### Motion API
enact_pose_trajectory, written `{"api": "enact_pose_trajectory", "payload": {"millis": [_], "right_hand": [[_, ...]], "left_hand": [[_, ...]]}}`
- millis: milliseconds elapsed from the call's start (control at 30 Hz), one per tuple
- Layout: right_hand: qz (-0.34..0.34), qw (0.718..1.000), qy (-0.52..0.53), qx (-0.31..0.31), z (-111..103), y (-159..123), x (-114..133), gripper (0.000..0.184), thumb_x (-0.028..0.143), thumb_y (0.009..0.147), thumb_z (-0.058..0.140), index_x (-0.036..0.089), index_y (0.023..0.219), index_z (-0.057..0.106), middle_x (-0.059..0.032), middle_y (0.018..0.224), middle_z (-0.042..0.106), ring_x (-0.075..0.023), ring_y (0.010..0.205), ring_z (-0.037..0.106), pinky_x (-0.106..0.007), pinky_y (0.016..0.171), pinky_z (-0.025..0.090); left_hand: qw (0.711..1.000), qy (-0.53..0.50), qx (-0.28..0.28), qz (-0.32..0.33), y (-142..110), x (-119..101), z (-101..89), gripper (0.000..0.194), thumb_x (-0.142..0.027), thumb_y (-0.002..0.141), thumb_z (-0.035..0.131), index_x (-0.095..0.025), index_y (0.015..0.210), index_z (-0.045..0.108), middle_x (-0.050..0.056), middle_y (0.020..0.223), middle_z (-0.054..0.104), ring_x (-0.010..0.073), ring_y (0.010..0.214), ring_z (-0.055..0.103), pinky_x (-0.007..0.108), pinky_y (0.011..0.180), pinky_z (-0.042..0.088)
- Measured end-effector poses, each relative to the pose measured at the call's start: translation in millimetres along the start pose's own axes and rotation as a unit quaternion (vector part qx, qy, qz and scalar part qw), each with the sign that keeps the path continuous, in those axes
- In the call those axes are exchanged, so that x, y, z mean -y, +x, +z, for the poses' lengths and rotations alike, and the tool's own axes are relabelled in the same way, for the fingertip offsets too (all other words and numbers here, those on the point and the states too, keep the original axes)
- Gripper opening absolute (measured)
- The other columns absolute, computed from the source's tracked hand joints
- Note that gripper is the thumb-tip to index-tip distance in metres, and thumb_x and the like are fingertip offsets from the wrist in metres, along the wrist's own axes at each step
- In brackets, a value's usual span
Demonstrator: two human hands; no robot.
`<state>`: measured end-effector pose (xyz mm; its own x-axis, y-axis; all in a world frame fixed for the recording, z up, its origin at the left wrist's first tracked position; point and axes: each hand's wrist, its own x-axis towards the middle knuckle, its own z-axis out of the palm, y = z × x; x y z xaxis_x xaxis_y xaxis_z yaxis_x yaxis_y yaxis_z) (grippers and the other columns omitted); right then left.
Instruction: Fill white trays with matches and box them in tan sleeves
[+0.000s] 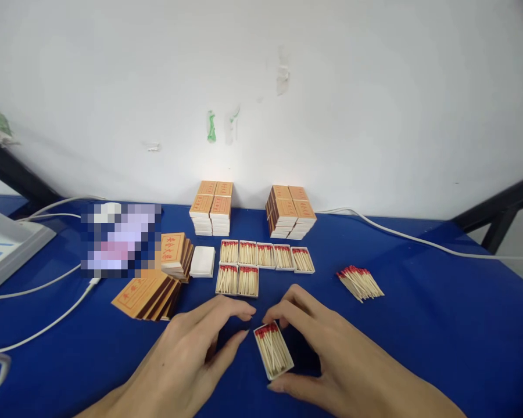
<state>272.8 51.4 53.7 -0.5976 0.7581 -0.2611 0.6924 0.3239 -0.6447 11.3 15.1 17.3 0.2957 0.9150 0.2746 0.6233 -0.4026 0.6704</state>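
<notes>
On the blue cloth in front of me lies a white matchbox tray (273, 350) filled with red-tipped matches. My right hand (331, 354) grips it, fingers at its far end and thumb at its near end. My left hand (192, 354) rests just left of the tray with its fingers stretched toward it, holding nothing. Beyond my hands, several filled trays (261, 255) lie in two rows.
A loose heap of matches (361, 283) lies to the right. Orange matchbox sleeves (146, 296) fan out at the left beside a short stack (176, 255) and an empty white tray (203, 261). Two box stacks (211, 207) (290, 212) stand by the wall. White cables and a grey device (4, 247) sit left.
</notes>
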Motion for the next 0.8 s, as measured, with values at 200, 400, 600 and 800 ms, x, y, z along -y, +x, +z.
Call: {"api": "enact_pose_trajectory", "payload": {"millis": [200, 400, 600, 800], "right_hand": [[-0.024, 0.997, -0.039, -0.059, 3.7, 1.2, -3.5, 0.064, 0.047, 0.081, 0.103, 0.031, 0.134, 0.071, -0.0059, 0.135, 0.063, -0.025, 0.099, 0.074, -0.045, 0.08, 0.067], [-0.022, 0.999, -0.014, -0.03, 2.3, 0.0, -5.3, 0.049, 0.027, 0.087, 0.096, 0.032, 0.129, 0.07, -0.0037, 0.138, 0.062, -0.0246, 0.111, 0.073, -0.047, 0.096, 0.066], [-0.013, 0.999, -0.016, -0.026, 0.1, 0.4, -1.3, 0.061, 0.03, 0.087, 0.096, 0.032, 0.14, 0.067, -0.0061, 0.143, 0.062, -0.0276, 0.118, 0.072, -0.049, 0.098, 0.065], [-0.044, 0.997, 0.012, -0.058, -2.4, -1.6, -0.7, 0.047, 0.018, 0.09, 0.085, 0.032, 0.132, 0.07, -0.0038, 0.135, 0.065, -0.0231, 0.112, 0.072, -0.044, 0.097, 0.064]], "left_hand": [[0.999, 0.013, -0.027, 0.01, 4.0, -5.8, -2.3, 0.021, -0.019, 0.11, 0.066, -0.031, 0.127, 0.07, -0.011, 0.074, 0.057, 0.009, 0.052, 0.054, 0.018, 0.051, 0.046], [1.0, 0.008, -0.019, 0.016, 3.5, -6.9, -2.4, 0.021, -0.019, 0.11, 0.066, -0.032, 0.126, 0.069, -0.01, 0.076, 0.061, 0.0088, 0.053, 0.057, 0.018, 0.053, 0.049], [1.0, 0.002, -0.021, 0.022, 2.5, -5.3, -1.4, 0.019, -0.021, 0.112, 0.064, -0.031, 0.128, 0.068, -0.01, 0.079, 0.064, 0.0089, 0.051, 0.056, 0.02, 0.05, 0.048], [0.999, 0.016, -0.024, 0.017, 2.5, -3.4, 0.5, 0.017, -0.023, 0.112, 0.065, -0.032, 0.127, 0.068, -0.009, 0.079, 0.066, 0.0089, 0.051, 0.056, 0.021, 0.05, 0.046]]}}
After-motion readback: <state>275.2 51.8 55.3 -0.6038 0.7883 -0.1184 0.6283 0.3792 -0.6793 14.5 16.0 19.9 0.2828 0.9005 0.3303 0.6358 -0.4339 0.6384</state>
